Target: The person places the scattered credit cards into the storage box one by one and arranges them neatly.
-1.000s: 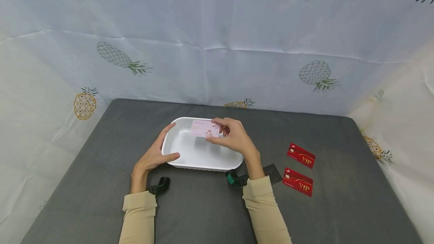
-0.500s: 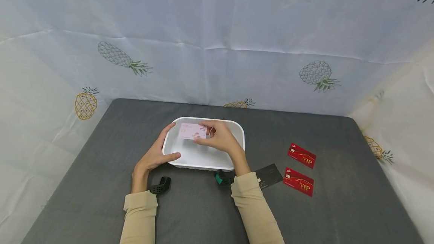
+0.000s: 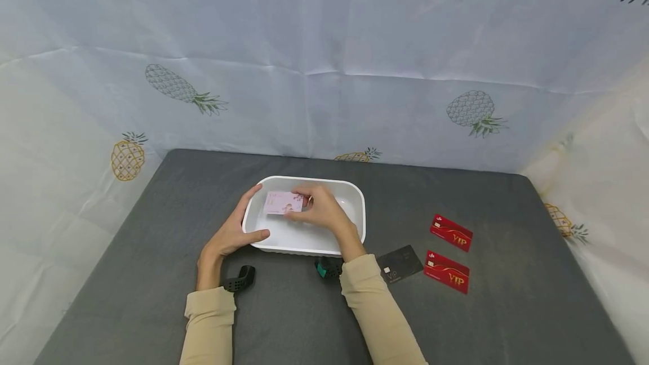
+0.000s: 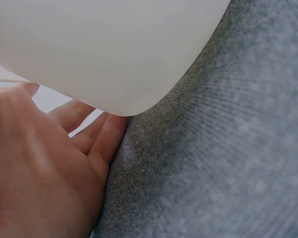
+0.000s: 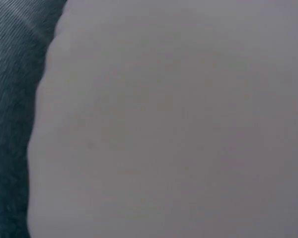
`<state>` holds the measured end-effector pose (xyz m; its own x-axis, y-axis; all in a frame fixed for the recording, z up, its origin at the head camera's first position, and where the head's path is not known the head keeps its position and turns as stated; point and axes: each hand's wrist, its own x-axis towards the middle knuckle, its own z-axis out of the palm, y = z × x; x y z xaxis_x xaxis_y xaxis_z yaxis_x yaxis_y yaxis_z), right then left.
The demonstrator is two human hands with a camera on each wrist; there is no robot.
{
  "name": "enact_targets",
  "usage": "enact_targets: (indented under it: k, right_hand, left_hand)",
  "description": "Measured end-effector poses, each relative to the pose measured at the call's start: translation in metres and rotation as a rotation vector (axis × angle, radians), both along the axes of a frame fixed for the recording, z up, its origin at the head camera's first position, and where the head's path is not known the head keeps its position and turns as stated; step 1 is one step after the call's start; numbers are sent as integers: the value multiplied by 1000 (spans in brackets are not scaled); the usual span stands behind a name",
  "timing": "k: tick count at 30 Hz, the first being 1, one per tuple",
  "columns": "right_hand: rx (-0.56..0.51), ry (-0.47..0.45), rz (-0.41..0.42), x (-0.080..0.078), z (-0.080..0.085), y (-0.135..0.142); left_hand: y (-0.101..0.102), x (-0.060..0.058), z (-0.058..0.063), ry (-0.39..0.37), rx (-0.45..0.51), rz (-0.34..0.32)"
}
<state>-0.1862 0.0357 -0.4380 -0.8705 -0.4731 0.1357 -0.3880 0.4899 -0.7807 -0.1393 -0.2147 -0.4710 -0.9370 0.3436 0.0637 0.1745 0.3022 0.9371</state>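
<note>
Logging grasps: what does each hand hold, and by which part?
The right hand pinches the pink card by its right end; the left hand holds the white tray around its left end.

Clock places run from the tray's centre in the head view. One desk (image 3: pixel 284 314) carries one tray (image 3: pixel 299 239). One pink card (image 3: pixel 279 203) lies towards 10 o'clock, one black card (image 3: pixel 403 263) near 4, and two red cards (image 3: pixel 450 233) at and just past 3: four altogether. There are a left grip (image 3: pixel 229 234) near 9 and a right grip (image 3: pixel 323 208) over the tray, two in all. Two bands (image 3: pixel 240 279) appear, between 7 and 8 and near 5; two sleeves (image 3: pixel 208 323), between 7 and 8 and between 4 and 5. Five pineapples (image 3: pixel 470 108) show plainly.
</note>
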Motion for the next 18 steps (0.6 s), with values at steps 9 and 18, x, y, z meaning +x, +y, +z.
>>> enact_targets:
  k: [9,18]
  right_hand:
    - [80,-53,11,-3,-5,-6]
    - [159,-76,9,-3,-6,-8]
  left_hand:
    - [0,0,0,5,11,-2]
    - [1,1,-1,11,-7,15]
